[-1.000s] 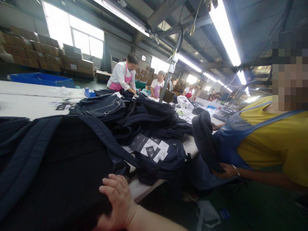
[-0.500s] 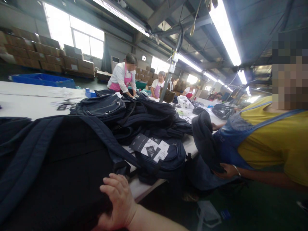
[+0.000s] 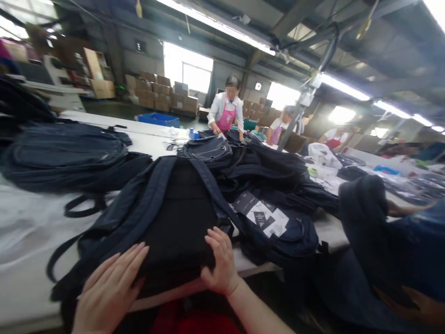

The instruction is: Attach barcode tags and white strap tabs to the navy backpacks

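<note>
A dark navy backpack lies on the white table in front of me, its back panel and two shoulder straps facing up. My left hand rests flat on its lower left part, fingers extended. At the lower right edge of the same backpack is my right hand, its fingers spread and touching the side. Neither hand grips anything. Just right of it, another navy backpack carries several black and white paper tags.
More navy backpacks lie at the left and in a pile behind. A person's hand holds a dark bag at the right. Clear plastic covers the near left table. A metal post rises behind.
The view has turned left, so the scene shifts right. My left hand has come into view on the backpack, and the backpack at the left shows more fully. My right hand stays at the edge.
</note>
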A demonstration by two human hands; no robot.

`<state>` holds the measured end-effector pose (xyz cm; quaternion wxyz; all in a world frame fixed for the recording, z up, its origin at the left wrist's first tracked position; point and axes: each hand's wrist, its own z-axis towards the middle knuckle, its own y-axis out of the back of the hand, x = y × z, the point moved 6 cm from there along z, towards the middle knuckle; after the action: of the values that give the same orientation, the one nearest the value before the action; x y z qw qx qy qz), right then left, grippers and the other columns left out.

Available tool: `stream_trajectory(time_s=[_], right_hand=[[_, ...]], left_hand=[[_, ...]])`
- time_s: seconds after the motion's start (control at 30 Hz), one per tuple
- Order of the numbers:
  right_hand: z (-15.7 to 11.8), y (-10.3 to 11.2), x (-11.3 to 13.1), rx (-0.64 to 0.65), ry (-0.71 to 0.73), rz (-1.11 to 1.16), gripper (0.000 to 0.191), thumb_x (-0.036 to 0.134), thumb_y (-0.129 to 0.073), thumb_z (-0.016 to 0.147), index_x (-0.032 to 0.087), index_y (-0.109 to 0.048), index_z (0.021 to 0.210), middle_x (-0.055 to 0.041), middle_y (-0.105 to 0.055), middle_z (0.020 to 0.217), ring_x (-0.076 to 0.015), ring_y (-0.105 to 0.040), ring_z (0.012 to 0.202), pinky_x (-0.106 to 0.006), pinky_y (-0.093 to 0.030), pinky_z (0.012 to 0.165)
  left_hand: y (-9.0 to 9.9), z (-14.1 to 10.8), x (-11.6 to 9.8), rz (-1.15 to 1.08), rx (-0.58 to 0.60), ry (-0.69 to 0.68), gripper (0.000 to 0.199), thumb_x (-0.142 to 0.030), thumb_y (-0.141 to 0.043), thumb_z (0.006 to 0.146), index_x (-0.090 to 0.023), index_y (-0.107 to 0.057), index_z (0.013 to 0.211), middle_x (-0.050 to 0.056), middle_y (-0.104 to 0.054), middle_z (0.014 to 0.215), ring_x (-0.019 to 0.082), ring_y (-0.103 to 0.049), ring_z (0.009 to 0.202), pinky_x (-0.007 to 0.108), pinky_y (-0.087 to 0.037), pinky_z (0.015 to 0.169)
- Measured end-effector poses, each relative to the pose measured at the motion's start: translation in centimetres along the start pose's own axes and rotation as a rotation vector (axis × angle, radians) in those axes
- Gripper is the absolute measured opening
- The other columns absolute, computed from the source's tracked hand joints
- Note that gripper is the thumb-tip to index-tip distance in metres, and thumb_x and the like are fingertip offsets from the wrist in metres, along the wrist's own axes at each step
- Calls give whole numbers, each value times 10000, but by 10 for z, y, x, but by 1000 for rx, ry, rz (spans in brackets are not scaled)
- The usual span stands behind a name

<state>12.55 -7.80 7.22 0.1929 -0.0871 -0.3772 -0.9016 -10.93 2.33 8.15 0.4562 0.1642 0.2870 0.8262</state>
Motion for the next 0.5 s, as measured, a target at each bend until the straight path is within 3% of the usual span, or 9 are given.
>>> stream_trajectory(time_s=[0.1, 0.27, 0.5], right_hand=[[9, 4, 6, 12, 22, 2, 682, 238, -517, 693, 170, -400, 1362, -137, -490, 1375, -321, -383, 1352, -554, -348, 1079], [3, 3, 16, 51, 70, -9, 680, 234, -535, 744, 171, -379, 1403, -136, -468, 1406, -327, -356, 1370, -559, -364, 1069], [-9, -17, 6, 47, 79, -88, 697, 230, -532, 753, 179, -348, 1424, -134, -435, 1433, -337, -331, 1383, -577, -365, 1058]], left_hand=[[13, 14, -1, 114, 51, -62, 531, -160, -502, 831, -220, -506, 1358, 59, -660, 1246, 189, -667, 1034, 335, -358, 1060], [29, 8, -6, 118, 53, 23, 542, -114, -486, 802, -210, -524, 1334, 50, -656, 1253, 189, -640, 1101, 336, -366, 1051], [12, -14, -7, 41, -44, 149, 667, -15, -460, 744, -231, -482, 1375, 35, -628, 1298, 180, -597, 1178, 348, -335, 1095]])
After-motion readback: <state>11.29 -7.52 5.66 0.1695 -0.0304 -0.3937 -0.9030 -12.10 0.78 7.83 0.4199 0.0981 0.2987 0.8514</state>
